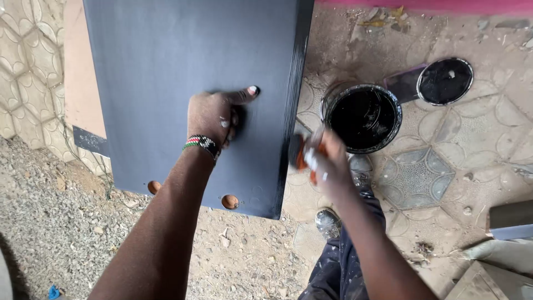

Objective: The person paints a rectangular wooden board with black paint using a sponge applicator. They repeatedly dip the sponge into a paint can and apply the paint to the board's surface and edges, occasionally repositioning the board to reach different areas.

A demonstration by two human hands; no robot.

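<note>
The left hand (pixel 214 115) lies flat on the big black board (pixel 183 66) – stiff, likely heavy, wet paint – while the right hand (pixel 327 161) grips a blurry orange-handled brush (pixel 302 155) at its right edge

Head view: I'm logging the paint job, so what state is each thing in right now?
Board: face coated dark, propped up off the ground.
Paint can: open, black paint inside.
Lid: off, lying beside the can.
Left hand: flat on the board.
Right hand: gripping a brush, blurred, at the board's edge.
</note>
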